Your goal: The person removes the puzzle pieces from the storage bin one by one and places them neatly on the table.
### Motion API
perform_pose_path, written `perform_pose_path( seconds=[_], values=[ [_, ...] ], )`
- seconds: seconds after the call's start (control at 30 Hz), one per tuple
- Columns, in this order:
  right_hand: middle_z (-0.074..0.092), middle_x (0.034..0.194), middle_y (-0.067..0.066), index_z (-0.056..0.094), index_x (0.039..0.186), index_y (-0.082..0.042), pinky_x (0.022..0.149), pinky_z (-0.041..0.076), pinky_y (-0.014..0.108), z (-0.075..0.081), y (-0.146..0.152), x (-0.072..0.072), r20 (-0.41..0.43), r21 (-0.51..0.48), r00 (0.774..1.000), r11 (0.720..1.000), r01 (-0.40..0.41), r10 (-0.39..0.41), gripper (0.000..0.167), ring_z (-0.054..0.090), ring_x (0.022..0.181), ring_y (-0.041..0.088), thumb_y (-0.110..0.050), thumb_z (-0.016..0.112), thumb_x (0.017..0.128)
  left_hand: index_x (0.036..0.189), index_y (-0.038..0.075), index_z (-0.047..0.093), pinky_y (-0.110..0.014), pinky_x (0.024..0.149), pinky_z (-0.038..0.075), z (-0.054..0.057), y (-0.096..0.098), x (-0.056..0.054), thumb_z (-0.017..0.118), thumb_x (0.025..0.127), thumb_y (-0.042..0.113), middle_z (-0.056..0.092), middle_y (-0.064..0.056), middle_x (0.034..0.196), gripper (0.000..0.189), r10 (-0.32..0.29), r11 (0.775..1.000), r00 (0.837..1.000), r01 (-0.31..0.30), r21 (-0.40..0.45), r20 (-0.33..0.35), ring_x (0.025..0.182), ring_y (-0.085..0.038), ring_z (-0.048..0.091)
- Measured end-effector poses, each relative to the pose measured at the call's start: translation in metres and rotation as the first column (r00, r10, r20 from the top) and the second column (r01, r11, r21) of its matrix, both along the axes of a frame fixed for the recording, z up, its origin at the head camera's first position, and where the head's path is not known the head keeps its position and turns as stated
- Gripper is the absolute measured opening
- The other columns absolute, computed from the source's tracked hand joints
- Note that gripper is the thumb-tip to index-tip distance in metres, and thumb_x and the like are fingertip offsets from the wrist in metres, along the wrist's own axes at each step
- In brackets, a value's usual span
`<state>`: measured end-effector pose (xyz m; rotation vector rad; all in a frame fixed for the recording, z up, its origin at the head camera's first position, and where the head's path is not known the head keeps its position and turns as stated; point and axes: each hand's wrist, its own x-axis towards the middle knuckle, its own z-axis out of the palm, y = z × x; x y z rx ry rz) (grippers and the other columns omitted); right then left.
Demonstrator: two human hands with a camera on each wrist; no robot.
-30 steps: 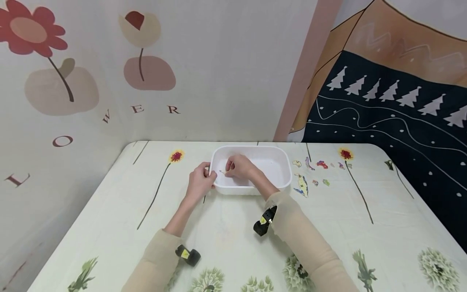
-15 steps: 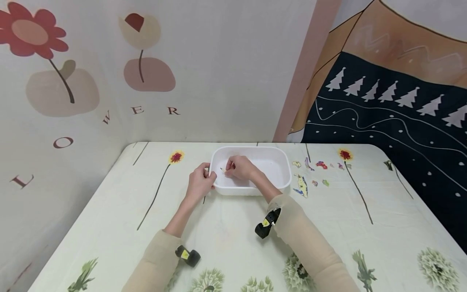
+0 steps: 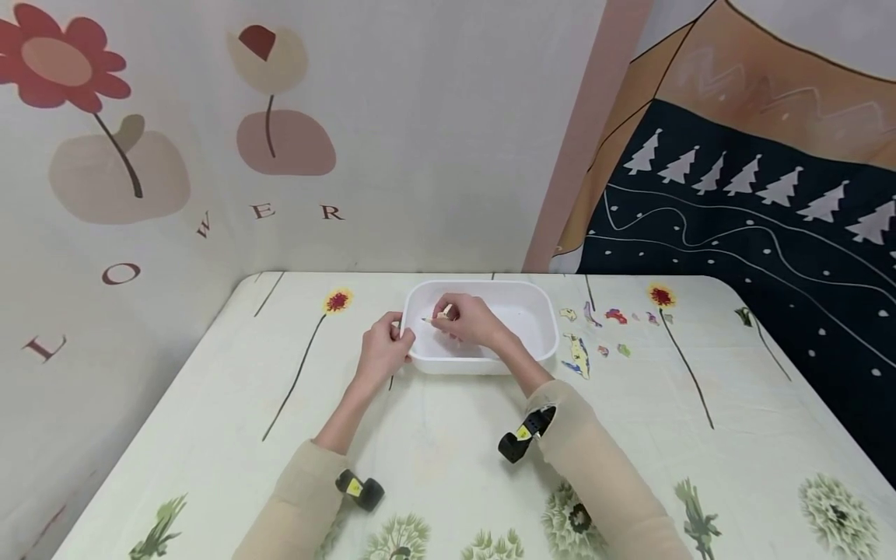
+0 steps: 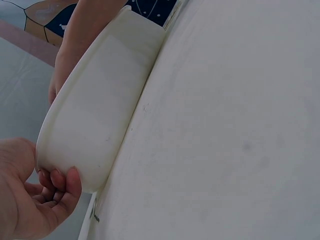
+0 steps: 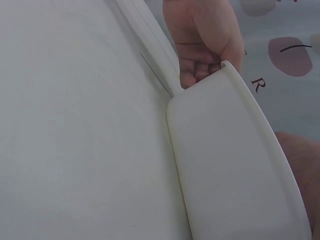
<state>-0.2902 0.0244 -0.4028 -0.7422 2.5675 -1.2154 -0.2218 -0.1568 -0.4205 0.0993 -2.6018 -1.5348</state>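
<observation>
A white plastic tub stands near the far edge of the table. My left hand grips its left rim, thumb on the inside; in the left wrist view the fingers curl under the outer wall of the tub. Inside the tub, my right hand pinches a small, thin, pale-yellow piece between thumb and fingers. Its tip sticks out to the left, and the rest is mostly covered by the fingers. The tub wall hides the right hand's fingers in the right wrist view.
Right of the tub lie several small colourful cut-out-like pieces, among them a yellow-and-blue one, a red one and a green one. A flower-printed cloth covers the table. Printed curtains hang behind and to the right.
My right hand has lifted slightly inside the tub and turned, so more of the pale piece shows between its fingers. The right forearm shifted a little rightward. The left hand holds still.
</observation>
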Motion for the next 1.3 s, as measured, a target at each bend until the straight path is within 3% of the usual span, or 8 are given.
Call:
perform_pose_path(
  seconds=[0.2,0.33,0.63,0.9,1.07,1.2,1.3],
  values=[
    [0.063,0.075,0.002,0.072,0.099,-0.005,0.056,0.047,0.023,-0.002,0.014,-0.001,-0.03,-0.099,0.999,0.994,0.036,-0.04,0.011,0.056,0.06,0.013,-0.015,0.071,0.093,0.131,-0.004,0.058,-0.022,0.051,0.049,0.0,0.0,0.0,0.056,0.095,0.007,0.05,-0.006,0.078,0.038,0.003,1.0,1.0,-0.003,-0.001,0.013,0.059,-0.015,0.058],
    [0.065,0.076,0.007,0.074,0.096,-0.006,0.056,0.045,0.024,0.0,0.023,0.002,-0.041,-0.166,0.997,0.985,0.056,-0.064,0.01,0.055,0.061,0.014,-0.015,0.073,0.092,0.131,-0.004,0.058,-0.023,0.051,0.05,0.0,0.001,0.0,0.056,0.095,0.007,0.05,-0.007,0.078,0.038,0.008,1.0,1.0,-0.008,-0.004,0.009,0.059,-0.016,0.058],
    [0.071,0.087,0.017,0.075,0.098,-0.004,0.068,0.058,0.037,0.006,0.043,0.009,-0.082,-0.308,0.988,0.946,0.102,-0.133,0.014,0.067,0.077,0.032,-0.017,0.072,0.094,0.131,-0.005,0.058,-0.023,0.054,0.054,0.0,0.001,0.001,0.055,0.096,0.008,0.05,-0.007,0.079,0.038,0.002,1.0,1.0,-0.002,0.001,0.004,0.062,-0.016,0.057],
    [0.074,0.087,0.013,0.067,0.107,0.001,0.065,0.059,0.028,0.014,0.063,0.017,-0.037,-0.446,0.977,0.878,0.17,-0.208,0.022,0.068,0.077,0.045,-0.009,0.076,0.09,0.132,-0.005,0.058,-0.023,0.053,0.052,-0.001,0.001,0.001,0.056,0.096,0.008,0.05,-0.007,0.079,0.038,0.003,1.0,1.0,-0.002,-0.008,0.008,0.061,-0.016,0.058],
    [0.073,0.088,0.015,0.067,0.111,0.0,0.065,0.058,0.025,0.018,0.079,0.023,-0.047,-0.469,0.966,0.86,0.202,-0.253,0.023,0.066,0.078,0.046,-0.01,0.074,0.091,0.133,-0.004,0.057,-0.023,0.053,0.05,-0.001,0.001,0.001,0.056,0.096,0.008,0.05,-0.007,0.079,0.039,0.006,1.0,1.0,-0.006,-0.008,0.015,0.06,-0.016,0.058],
    [0.072,0.09,0.016,0.069,0.118,-0.002,0.066,0.056,0.021,0.02,0.093,0.028,-0.087,-0.442,0.952,0.868,0.226,-0.293,0.026,0.065,0.078,0.044,-0.012,0.071,0.094,0.133,-0.004,0.057,-0.023,0.053,0.05,0.0,0.001,0.001,0.056,0.096,0.008,0.05,-0.007,0.08,0.039,0.007,1.0,1.0,-0.007,-0.005,0.022,0.061,-0.016,0.058],
    [0.071,0.09,0.017,0.07,0.123,-0.004,0.07,0.057,0.025,0.022,0.104,0.03,-0.124,-0.412,0.939,0.878,0.245,-0.32,0.028,0.066,0.076,0.034,-0.013,0.069,0.096,0.134,-0.004,0.056,-0.024,0.054,0.05,0.0,0.002,0.001,0.056,0.097,0.008,0.05,-0.007,0.081,0.039,0.008,1.0,0.999,-0.008,-0.003,0.031,0.062,-0.017,0.058]
  ],
)
